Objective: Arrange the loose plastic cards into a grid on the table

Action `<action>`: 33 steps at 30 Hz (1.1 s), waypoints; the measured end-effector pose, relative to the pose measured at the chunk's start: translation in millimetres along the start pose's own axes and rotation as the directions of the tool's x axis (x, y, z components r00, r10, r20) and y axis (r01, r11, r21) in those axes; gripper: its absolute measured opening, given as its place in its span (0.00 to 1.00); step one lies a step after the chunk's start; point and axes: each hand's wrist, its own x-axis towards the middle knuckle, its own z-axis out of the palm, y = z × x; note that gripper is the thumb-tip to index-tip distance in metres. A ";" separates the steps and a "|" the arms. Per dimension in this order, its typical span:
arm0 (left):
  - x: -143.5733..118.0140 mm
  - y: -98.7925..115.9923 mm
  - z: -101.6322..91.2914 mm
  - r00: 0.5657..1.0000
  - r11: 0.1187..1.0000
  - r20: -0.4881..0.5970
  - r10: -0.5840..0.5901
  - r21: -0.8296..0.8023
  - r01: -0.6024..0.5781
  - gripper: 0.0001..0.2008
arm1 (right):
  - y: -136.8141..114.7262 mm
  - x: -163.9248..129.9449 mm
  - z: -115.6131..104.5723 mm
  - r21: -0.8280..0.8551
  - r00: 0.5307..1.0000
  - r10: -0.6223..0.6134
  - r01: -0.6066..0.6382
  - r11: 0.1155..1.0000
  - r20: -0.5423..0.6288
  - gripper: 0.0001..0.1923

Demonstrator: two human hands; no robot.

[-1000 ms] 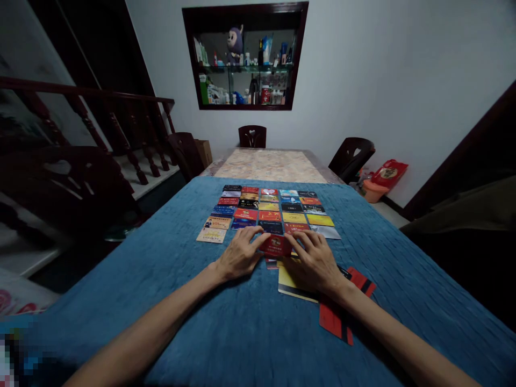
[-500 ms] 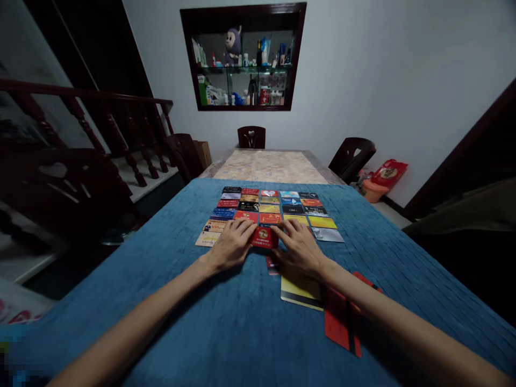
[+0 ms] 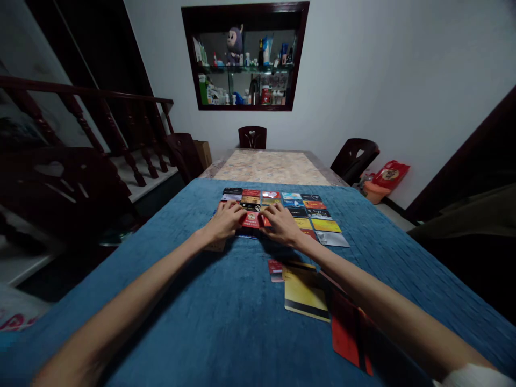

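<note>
A blue cloth [image 3: 226,317] covers the near table, with a grid of cards [image 3: 306,212] laid out at its far middle. Left hand [image 3: 224,220] and right hand [image 3: 282,226] meet over the grid, fingertips pinching a red card [image 3: 252,218] by its left and right edges. It looks thin, stiff, light and slick; edges grip best. Loose cards [image 3: 304,293] lie nearer.

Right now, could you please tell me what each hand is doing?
Left hand: fingers on the left edge of the red card.
Right hand: fingers on its right edge.
</note>
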 end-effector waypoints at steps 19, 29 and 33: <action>29.9 -32.3 19.9 0.973 0.998 0.223 -0.057 0.008 0.057 0.13 | 10.6 36.8 16.7 0.006 0.976 0.027 -0.029 1.000 0.215 0.14; 31.7 -38.1 25.4 0.959 0.998 0.275 -0.062 0.002 0.064 0.13 | 12.6 47.1 18.5 0.013 0.954 0.018 -0.022 1.000 0.300 0.12; 31.7 -34.9 21.5 0.944 0.997 0.319 -0.083 0.032 0.077 0.14 | 13.6 49.6 19.4 0.016 0.947 0.012 -0.018 1.000 0.322 0.13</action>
